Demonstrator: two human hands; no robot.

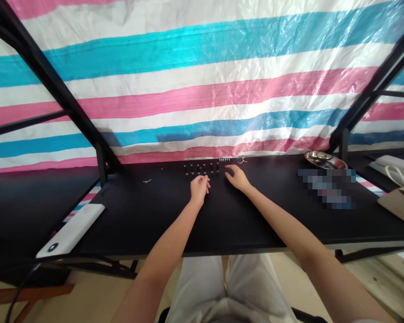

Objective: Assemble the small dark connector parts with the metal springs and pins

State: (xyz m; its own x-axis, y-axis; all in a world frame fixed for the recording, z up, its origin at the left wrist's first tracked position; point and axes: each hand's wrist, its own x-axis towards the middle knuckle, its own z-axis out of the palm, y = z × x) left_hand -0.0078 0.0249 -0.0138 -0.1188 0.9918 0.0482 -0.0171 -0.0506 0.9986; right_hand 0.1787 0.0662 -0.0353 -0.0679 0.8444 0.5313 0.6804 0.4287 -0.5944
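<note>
Over the black table my left hand (199, 190) is closed, its fingertips pressed together; whatever may be in them is too small or hidden to make out. It is nearest to a row of several small dark cylinders with pale ends (198, 169), just beyond its fingers. To the right of that row, my right hand (236, 178) hovers or rests low over the tabletop with thumb and fingers apart, and I see nothing in it. Beyond it lie a short line of tiny white pieces (224, 159) and some thin white curled bits (242, 159).
A round metal dish (326, 160) stands at the back right, behind a blurred-out patch. On the left lies a white power-bank-like box (70, 231). Black frame legs (101, 163) rise at both table ends before a striped plastic sheet (202, 96). A beige pouch (399, 204) sits far right.
</note>
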